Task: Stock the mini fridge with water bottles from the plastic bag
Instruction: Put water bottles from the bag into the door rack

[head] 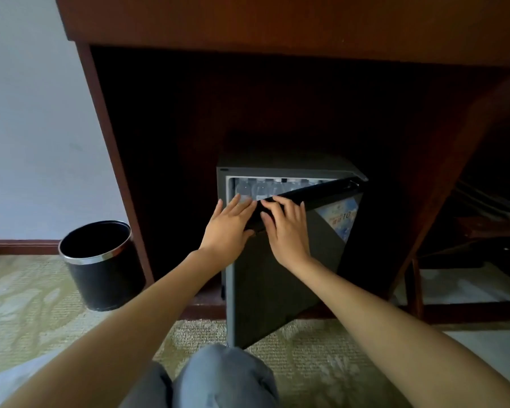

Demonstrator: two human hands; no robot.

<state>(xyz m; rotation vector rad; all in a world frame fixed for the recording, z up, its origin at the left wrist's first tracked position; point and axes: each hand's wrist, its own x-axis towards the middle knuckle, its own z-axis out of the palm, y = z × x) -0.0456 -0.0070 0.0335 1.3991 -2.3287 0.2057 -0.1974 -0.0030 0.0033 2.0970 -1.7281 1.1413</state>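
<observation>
A dark grey mini fridge [280, 167] stands on the floor under a wooden desk. Its door [277, 278] hangs partly ajar, hinged on the right. Through the gap at the top I see several clear water bottles [265, 187] standing in a row. My left hand [228, 223] lies flat with straight fingers against the door's top left edge. My right hand [286, 228] rests flat on the door's top edge beside it, fingers straight. The plastic bag is not clearly in view.
A black round bin [100, 266] with a chrome rim stands left of the desk leg [112, 160]. A blue sticker [340, 217] shows on the fridge side. My knees in grey trousers [215, 378] are just before the door. Patterned carpet [27, 304] covers the floor.
</observation>
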